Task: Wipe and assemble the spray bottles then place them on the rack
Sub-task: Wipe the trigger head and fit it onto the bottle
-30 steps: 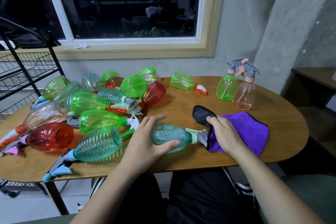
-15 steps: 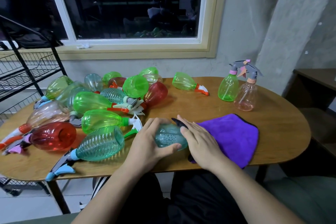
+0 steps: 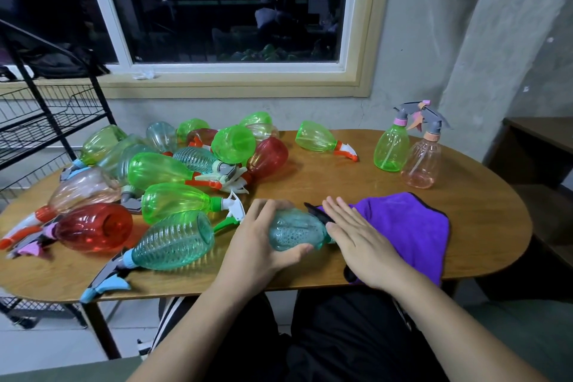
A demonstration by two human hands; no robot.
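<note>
A black wire rack point(image 3: 46, 121) stands just beyond the 9 o'clock end of the oval wooden table point(image 3: 341, 177) (12 o'clock is the far edge, under the window point(image 3: 235, 9)). From 9 to 11 o'clock the table carries a pile point(image 3: 173, 170) of spray bottles on their sides, green, red, pink and teal, touching and partly lying on each other. At the near side of the pile, about 8 o'clock, a red bottle point(image 3: 93, 226) lies with its bottom turned to the right. Just beside it, at 7 o'clock, lies a ribbed bottle point(image 3: 173, 242) whose blue trigger points to the near edge. At 6 o'clock the left hand point(image 3: 260, 245) grips the teal bottle point(image 3: 294, 231), which lies on its side on the table; the fingers curl over its top and the thumb holds its near side. The right hand point(image 3: 359, 242) is flat, fingers straight and together, and presses the purple cloth point(image 3: 409, 226) on the neck end of this bottle. The neck is hidden, so I cannot tell if a head is on it. The cloth spreads toward 4 o'clock. At 12 o'clock a lone bottle point(image 3: 316, 139), green, lies with its orange and white trigger to the right. Near 2 o'clock a green bottle point(image 3: 391, 149) and a pink bottle point(image 3: 421, 161) stand upright just beside each other, both with grey heads.
</note>
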